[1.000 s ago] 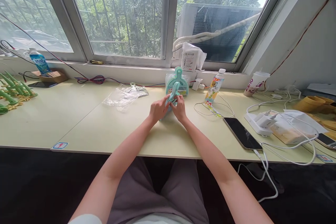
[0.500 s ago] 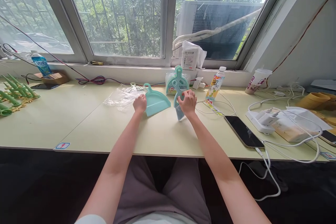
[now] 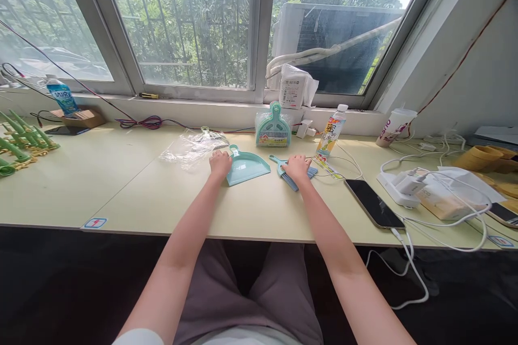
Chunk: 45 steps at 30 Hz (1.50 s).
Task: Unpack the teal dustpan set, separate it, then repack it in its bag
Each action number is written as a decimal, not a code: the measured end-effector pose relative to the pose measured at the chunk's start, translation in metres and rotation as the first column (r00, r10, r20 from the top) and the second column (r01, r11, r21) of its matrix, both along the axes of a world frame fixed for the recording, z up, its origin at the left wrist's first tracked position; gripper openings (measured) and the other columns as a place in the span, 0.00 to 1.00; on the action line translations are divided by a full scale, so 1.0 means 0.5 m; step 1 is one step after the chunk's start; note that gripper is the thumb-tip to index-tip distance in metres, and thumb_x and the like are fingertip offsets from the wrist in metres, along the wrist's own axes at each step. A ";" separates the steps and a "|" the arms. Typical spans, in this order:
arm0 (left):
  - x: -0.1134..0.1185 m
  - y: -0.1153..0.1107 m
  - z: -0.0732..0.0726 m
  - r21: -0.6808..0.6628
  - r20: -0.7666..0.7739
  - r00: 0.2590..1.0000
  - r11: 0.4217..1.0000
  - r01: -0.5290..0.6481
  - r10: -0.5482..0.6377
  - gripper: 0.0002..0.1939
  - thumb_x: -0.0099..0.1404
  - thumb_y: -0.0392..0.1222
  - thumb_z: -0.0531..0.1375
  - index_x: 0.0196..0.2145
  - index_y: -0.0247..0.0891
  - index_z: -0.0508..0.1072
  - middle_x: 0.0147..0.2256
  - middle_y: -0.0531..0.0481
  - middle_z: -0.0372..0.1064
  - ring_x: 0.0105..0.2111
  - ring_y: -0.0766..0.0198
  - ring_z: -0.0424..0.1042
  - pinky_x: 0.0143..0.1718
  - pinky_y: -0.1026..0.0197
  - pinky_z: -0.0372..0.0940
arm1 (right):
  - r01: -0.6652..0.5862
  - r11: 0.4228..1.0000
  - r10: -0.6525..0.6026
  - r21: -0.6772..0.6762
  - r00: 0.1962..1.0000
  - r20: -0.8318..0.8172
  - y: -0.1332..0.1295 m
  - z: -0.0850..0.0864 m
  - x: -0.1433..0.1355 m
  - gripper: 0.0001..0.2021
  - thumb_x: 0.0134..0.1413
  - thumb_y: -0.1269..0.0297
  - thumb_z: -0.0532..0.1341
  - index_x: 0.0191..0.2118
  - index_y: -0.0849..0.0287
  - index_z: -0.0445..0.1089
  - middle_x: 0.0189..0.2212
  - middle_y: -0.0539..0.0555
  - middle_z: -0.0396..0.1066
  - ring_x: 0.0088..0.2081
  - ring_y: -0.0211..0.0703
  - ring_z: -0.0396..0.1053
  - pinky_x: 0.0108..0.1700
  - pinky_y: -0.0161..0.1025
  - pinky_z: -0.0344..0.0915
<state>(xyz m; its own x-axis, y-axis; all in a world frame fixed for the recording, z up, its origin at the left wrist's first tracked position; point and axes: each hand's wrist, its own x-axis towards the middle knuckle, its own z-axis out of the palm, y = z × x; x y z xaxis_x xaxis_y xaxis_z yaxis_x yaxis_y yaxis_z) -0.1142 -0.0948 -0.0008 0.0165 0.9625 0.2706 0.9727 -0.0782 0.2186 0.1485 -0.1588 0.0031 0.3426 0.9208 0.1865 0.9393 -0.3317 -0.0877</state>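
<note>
A mint-green dustpan [image 3: 247,168] lies on the table in front of me, its short handle pointing away. My left hand [image 3: 220,164] is closed on its left edge, fingers curled over the rim. To the right, a small hand brush [image 3: 280,161] with blue-grey bristles rests flat on the tabletop, handle toward the upper left. From above, my right hand [image 3: 298,167] grips the brush head and covers its middle; bristles show on both sides of the hand. A narrow strip of table separates dustpan and brush.
Behind stands a packaged dustpan-and-brush set [image 3: 273,128]. Crumpled clear plastic wrap [image 3: 190,150] lies to the left. A drink bottle [image 3: 332,130], a phone [image 3: 374,204] on a cable, and a power strip [image 3: 399,190] are on the right.
The brush has gone from upright to lying flat, a little further right, with my right hand on it. The dustpan has been lowered flat and slightly toward me and right.
</note>
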 end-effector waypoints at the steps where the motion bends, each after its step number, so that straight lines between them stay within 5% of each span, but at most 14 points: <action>1: -0.001 0.000 0.000 -0.001 -0.013 1.000 1.000 0.008 -0.008 0.19 0.68 0.44 0.47 0.47 0.37 0.74 0.51 0.37 0.66 0.54 0.49 0.63 0.52 0.50 0.58 | 0.004 1.000 -0.004 -0.001 1.000 0.000 0.001 0.000 0.001 0.17 0.57 0.58 0.55 0.46 0.62 0.72 0.50 0.66 0.65 0.54 0.57 0.56 0.52 0.51 0.48; 11: 0.018 -0.016 0.019 -0.094 0.118 0.991 0.993 0.075 -0.063 0.14 0.63 0.44 0.52 0.34 0.40 0.76 0.40 0.45 0.76 0.42 0.55 0.72 0.44 0.58 0.61 | -0.007 0.986 0.031 0.164 0.989 -0.142 0.003 0.012 -0.001 0.12 0.52 0.59 0.58 0.39 0.58 0.75 0.47 0.62 0.67 0.52 0.55 0.57 0.51 0.50 0.50; 15: 0.063 -0.045 0.012 -0.038 0.110 0.965 0.969 0.245 -0.240 0.13 0.64 0.44 0.52 0.30 0.40 0.75 0.36 0.46 0.76 0.39 0.56 0.73 0.41 0.58 0.61 | -0.090 0.972 0.137 0.219 0.968 -0.212 0.000 0.013 -0.025 0.13 0.51 0.55 0.59 0.37 0.55 0.75 0.46 0.59 0.67 0.51 0.55 0.58 0.51 0.51 0.51; 19: 0.112 -0.071 -0.007 0.006 0.100 0.780 0.784 0.620 -0.617 0.19 0.69 0.43 0.46 0.29 0.41 0.73 0.34 0.50 0.75 0.36 0.61 0.72 0.41 0.60 0.60 | -0.169 0.959 0.210 0.225 0.963 -0.169 -0.006 0.006 -0.051 0.10 0.50 0.56 0.60 0.35 0.55 0.74 0.44 0.58 0.68 0.50 0.53 0.58 0.51 0.50 0.52; 21: 0.126 -0.079 -0.013 0.061 0.031 0.714 0.714 0.697 -0.700 0.19 0.70 0.40 0.45 0.29 0.40 0.73 0.34 0.49 0.74 0.38 0.61 0.70 0.44 0.59 0.59 | -0.192 0.956 0.231 0.221 0.959 -0.165 -0.007 0.005 -0.055 0.10 0.50 0.58 0.60 0.35 0.55 0.73 0.45 0.57 0.67 0.50 0.53 0.58 0.50 0.49 0.52; 27: 0.105 -0.078 0.004 0.228 -0.194 0.713 0.676 0.701 -0.673 0.08 0.66 0.42 0.57 0.41 0.40 0.73 0.42 0.45 0.71 0.46 0.55 0.66 0.51 0.53 0.54 | -0.250 0.957 0.278 0.147 0.935 -0.218 -0.010 0.018 -0.043 0.09 0.48 0.57 0.62 0.35 0.54 0.74 0.44 0.56 0.68 0.51 0.52 0.59 0.49 0.46 0.52; 33: 0.079 -0.059 0.001 0.278 -0.221 0.715 0.660 0.698 -0.664 0.21 0.63 0.41 0.61 0.53 0.40 0.65 0.53 0.43 0.65 0.52 0.55 0.64 0.53 0.55 0.55 | -0.324 0.940 0.340 0.104 0.910 -0.237 -0.017 0.034 -0.044 0.10 0.46 0.54 0.64 0.34 0.52 0.76 0.45 0.54 0.69 0.51 0.51 0.60 0.49 0.45 0.51; 40: 0.066 -0.041 -0.013 0.161 -0.162 0.756 0.739 0.654 -0.634 0.21 0.64 0.45 0.60 0.54 0.39 0.64 0.46 0.45 0.70 0.44 0.57 0.70 0.48 0.56 0.60 | -0.389 0.917 0.398 0.084 0.891 -0.218 -0.024 0.037 -0.052 0.10 0.48 0.53 0.64 0.34 0.50 0.76 0.43 0.53 0.71 0.51 0.51 0.62 0.49 0.46 0.51; 45: 0.054 -0.037 -0.003 0.224 -0.255 0.737 0.703 0.675 -0.626 0.29 0.64 0.37 0.59 0.61 0.41 0.57 0.52 0.42 0.65 0.51 0.54 0.65 0.51 0.54 0.59 | -0.384 0.918 0.395 0.096 0.904 -0.165 -0.018 0.022 -0.057 0.11 0.52 0.53 0.62 0.36 0.53 0.75 0.42 0.54 0.72 0.50 0.50 0.63 0.48 0.44 0.53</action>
